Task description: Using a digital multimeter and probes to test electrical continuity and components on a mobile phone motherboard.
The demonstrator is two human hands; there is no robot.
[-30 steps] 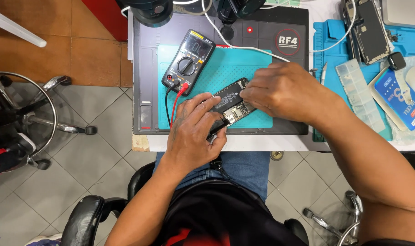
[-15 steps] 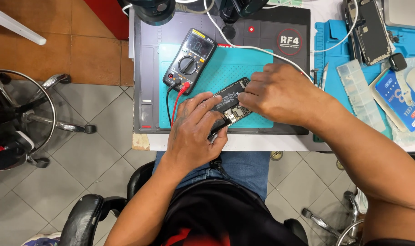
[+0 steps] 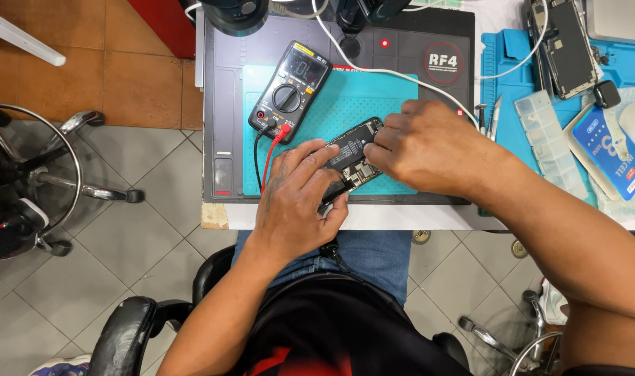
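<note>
An opened black phone [image 3: 351, 154] with its inner parts bare lies tilted on a teal work mat [image 3: 331, 111]. My left hand [image 3: 298, 200] grips the phone's near end, fingers curled over its edge. My right hand [image 3: 422, 146] rests over the far right side of the phone, fingertips pressed on its inner parts; whether it holds a tool is hidden. A black multimeter [image 3: 291, 90] sits just left of the phone, its red and black leads [image 3: 267, 153] running down under my left hand.
A dark grey repair mat [image 3: 443, 42] lies under the teal one. To the right are a blue mat [image 3: 505, 90], a clear parts box [image 3: 549, 143], another opened phone [image 3: 568, 45] and a blue card [image 3: 610, 150]. A white cable [image 3: 394, 73] crosses the mat. A stool base [image 3: 46, 174] stands at left.
Both hands stay on the phone; the right hand has shifted slightly over its far end. The view has drifted a little.
</note>
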